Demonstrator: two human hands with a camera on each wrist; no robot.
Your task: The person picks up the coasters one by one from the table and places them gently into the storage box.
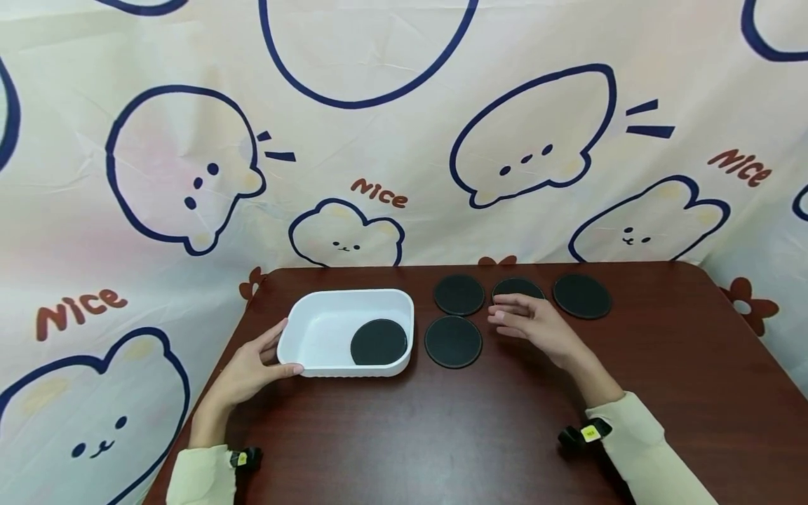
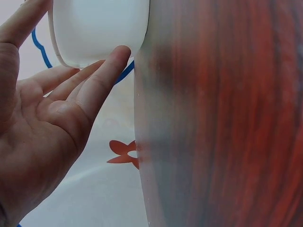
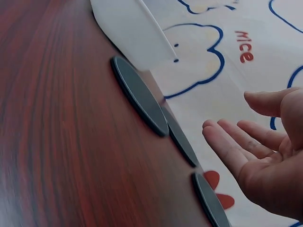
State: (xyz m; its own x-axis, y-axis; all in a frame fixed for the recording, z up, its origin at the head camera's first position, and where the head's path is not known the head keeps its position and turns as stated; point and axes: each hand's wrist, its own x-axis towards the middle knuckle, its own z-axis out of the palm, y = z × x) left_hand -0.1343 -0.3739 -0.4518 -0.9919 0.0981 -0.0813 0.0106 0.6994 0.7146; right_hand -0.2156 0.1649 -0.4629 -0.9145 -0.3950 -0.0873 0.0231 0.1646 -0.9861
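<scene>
Nearest are the pale sleeves [image 1: 650,449] of a person, each with a small dark device [image 1: 583,433] bearing a yellow label strapped at the wrist, over a reddish-brown counter [image 1: 404,435]. The left hand [image 1: 249,365] grasps the white box [image 1: 322,330] by its left end, thumb at the near corner and the other fingers against the outer wall. The box is on the counter, and a round black disc [image 1: 379,342] lies inside it, toward its right end.

Just beside the box, to the right, the front disc [image 1: 453,342] lies flat. A little farther back the right hand [image 1: 530,322] hovers with its fingers released, loosely bent and holding nothing, in front of the middle disc [image 1: 517,285], which it partly hides. That disc sits in a back row, between the left disc [image 1: 459,294] and the right disc [image 1: 581,296]. The front disc's far edge meets or nearly meets the left disc. Behind the counter hangs a pale cloth [image 1: 360,147] printed with blue-outlined animals, reddish flowers and "Nice".
</scene>
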